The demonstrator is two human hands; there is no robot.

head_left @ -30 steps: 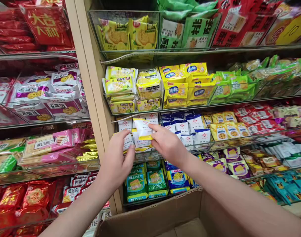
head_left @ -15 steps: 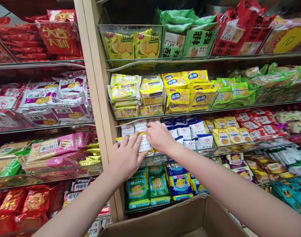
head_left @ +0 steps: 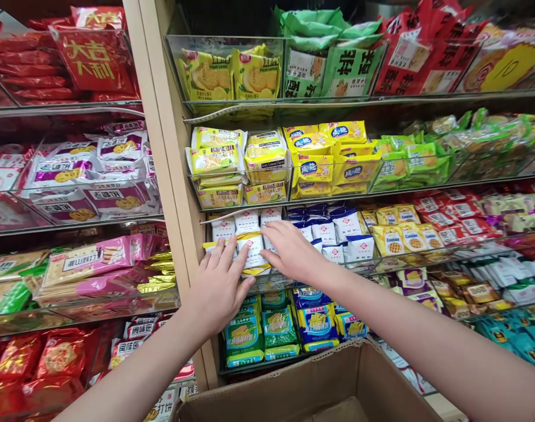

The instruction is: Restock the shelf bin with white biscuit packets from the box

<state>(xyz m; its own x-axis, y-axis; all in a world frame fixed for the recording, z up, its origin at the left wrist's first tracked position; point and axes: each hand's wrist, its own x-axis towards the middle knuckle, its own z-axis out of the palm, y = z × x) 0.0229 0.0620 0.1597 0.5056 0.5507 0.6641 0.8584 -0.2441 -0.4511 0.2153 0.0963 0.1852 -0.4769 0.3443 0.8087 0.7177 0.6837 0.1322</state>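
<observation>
Small white packets with yellow ends point(head_left: 251, 253) lie in rows in a clear-fronted shelf bin, third level down. My left hand point(head_left: 217, 288) rests on the left of these packets, fingers stretched out and apart. On their right side lies my right hand point(head_left: 289, 249), its fingers extended over the packets, with the thumb apart from them. Neither hand grips a packet. White packets with blue ends point(head_left: 334, 233) sit just right of my right hand. The packets under my palms are partly hidden.
A cardboard box point(head_left: 320, 381), its top open, stands below my arms. Yellow lemon biscuit packs point(head_left: 218, 159) fill the level above; green packs point(head_left: 281, 328) sit below. A wooden upright point(head_left: 168, 176) divides this shelf from the left one, which holds red and purple packs.
My right hand has loosened from a curled grip at the back packets and slid lower, fingers now flatter. My left hand stays almost in place. The view has shifted slightly.
</observation>
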